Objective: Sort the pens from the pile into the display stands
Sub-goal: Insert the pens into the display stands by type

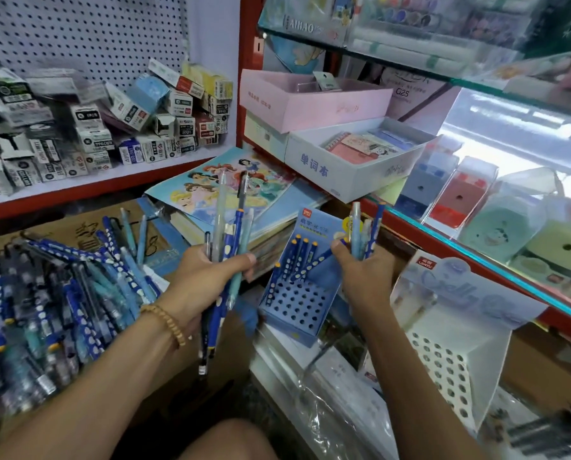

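A big pile of blue and dark pens (55,293) lies at the left. My left hand (207,277) grips a bundle of mixed pens (226,234), their ends sticking out above and below my fist. My right hand (360,270) grips a few blue pens (365,227) just right of the blue display stand (297,310). Several dark blue dotted pens (297,260) stand in the stand's back rows; the front holes are bare. A white display stand (450,356) with round holes sits at the right, with no pens in it.
Stacked small boxes (95,127) fill the pegboard shelf at back left. A princess picture book (224,184) and a white box of notebooks (354,161) lie behind the stands. A glass counter edge (476,260) with boxed goods runs along the right. My knee (224,439) shows at the bottom.
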Available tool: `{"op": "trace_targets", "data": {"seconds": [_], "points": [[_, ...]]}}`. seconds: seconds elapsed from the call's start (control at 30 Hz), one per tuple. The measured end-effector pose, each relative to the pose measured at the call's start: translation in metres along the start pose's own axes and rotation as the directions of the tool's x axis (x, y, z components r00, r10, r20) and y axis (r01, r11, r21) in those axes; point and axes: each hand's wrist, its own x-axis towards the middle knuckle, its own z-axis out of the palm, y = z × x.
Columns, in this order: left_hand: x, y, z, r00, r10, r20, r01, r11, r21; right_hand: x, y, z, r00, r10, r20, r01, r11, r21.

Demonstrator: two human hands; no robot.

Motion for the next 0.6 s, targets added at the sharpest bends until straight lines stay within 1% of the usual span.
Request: {"op": "trace_targets", "data": {"seconds": [0.07, 0.13, 0.23, 0.33, 0.53, 0.6], "points": [[0.004, -0.001, 0.002, 0.999, -0.009, -0.041, 0.008, 1.0, -0.015, 0.002, 0.01, 0.01, 1.0, 0.011, 0.023, -0.009, 0.996, -0.091], [0.006, -0.002, 0.002, 0.998, -0.006, -0.069, 0.004, 1.0, -0.018, 0.004, 0.017, 0.018, 1.0, -0.001, 0.025, 0.005, 0.989, -0.146], [0.01, -0.005, 0.003, 0.997, -0.01, -0.082, 0.008, 1.0, -0.016, 0.006, 0.019, 0.025, 0.999, -0.035, 0.034, 0.041, 0.983, -0.182], [0.013, -0.007, 0.003, 0.997, -0.014, -0.082, 0.013, 1.0, -0.014, 0.008, 0.021, 0.03, 0.996, -0.05, 0.074, 0.069, 0.96, -0.27], [0.015, -0.007, 0.0, 0.997, -0.031, -0.074, 0.029, 0.999, -0.02, 0.013, 0.014, 0.037, 0.981, -0.073, 0.178, 0.123, 0.951, -0.285], [0.015, -0.007, -0.001, 0.997, -0.029, -0.069, 0.028, 0.999, -0.016, 0.012, 0.014, 0.035, 0.979, -0.086, 0.184, 0.143, 0.936, -0.322]]}}
